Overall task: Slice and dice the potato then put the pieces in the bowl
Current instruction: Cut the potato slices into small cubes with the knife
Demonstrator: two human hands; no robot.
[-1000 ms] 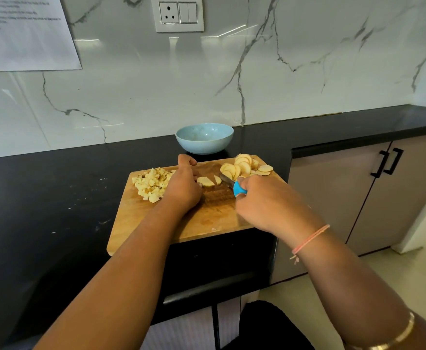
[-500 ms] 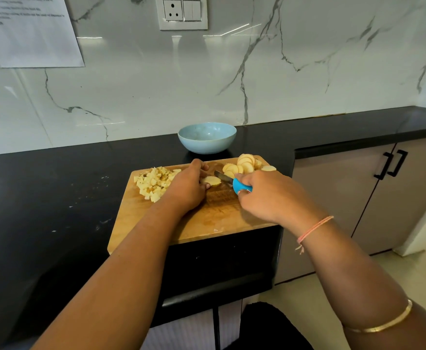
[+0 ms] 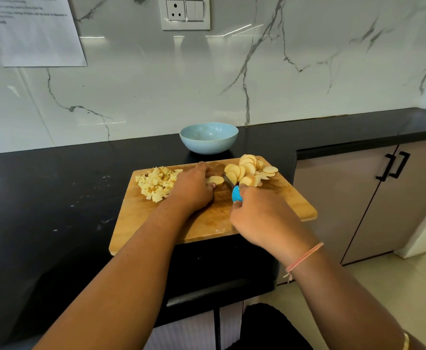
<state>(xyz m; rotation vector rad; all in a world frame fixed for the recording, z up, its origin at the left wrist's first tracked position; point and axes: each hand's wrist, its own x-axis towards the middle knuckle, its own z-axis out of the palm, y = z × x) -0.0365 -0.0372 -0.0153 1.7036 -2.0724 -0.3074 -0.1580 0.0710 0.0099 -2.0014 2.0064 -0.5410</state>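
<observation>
A wooden cutting board point(image 3: 207, 223) lies on the black counter. Diced potato point(image 3: 156, 184) is heaped at its far left; a pile of round potato slices point(image 3: 248, 169) sits at its far right. My left hand point(image 3: 193, 189) holds down a potato slice point(image 3: 215, 180) in the board's middle, its fingers curled over the slice. My right hand point(image 3: 262, 218) grips a blue-handled knife point(image 3: 236, 193), whose dark blade points away between the held slice and the slice pile. The light blue bowl point(image 3: 209, 137) stands behind the board; I see no pieces in it.
The black counter point(image 3: 55, 198) runs left and along the marble wall; its front edge drops off right of the board. A cabinet with black handles point(image 3: 394, 165) stands lower right. A paper sheet point(image 3: 30, 31) and a wall socket point(image 3: 185, 12) hang on the wall.
My left hand slid a slice toward the board's middle and holds it. My right hand drew the knife back toward me and to the left, beside that slice.
</observation>
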